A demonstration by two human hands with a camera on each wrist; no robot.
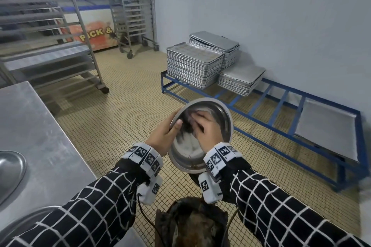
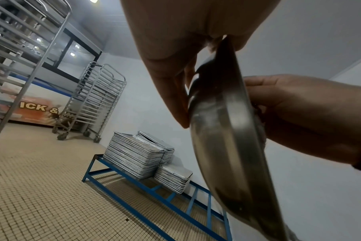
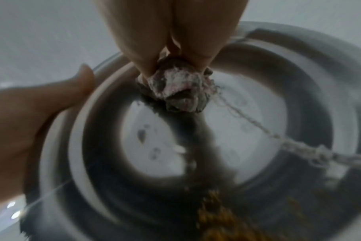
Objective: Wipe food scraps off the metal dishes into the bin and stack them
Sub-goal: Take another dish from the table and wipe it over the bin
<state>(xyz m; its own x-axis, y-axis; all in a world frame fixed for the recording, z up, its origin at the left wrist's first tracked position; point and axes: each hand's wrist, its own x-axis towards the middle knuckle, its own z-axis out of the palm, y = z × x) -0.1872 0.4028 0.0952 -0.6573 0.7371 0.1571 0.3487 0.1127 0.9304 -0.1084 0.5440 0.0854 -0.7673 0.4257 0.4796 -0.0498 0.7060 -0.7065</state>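
A round, shallow stainless-steel dish (image 1: 216,124) is held tilted on edge in the air above a dark, scrap-filled bin (image 1: 191,224) on the tiled floor, its hollow facing the person. The left hand (image 1: 163,136) grips the dish at its left rim, thumb hooked over the inner edge and fingers curled behind the base, as the left wrist view shows. The right hand (image 1: 204,128) is inside the hollow, fingers curled round a crumpled grey-and-pink wiping cloth (image 3: 175,86) pressed against the upper part of the dish floor; a frayed thread trails from it. Brownish-yellow food scraps (image 3: 214,216) lie at the low edge of the dish, nearest the bin. To the left, a steel counter (image 1: 36,130) carries another metal dish (image 1: 10,170) at its near left edge. Stacks of rectangular metal trays (image 1: 194,64) rest on a blue frame rack (image 1: 261,114) along the wall.
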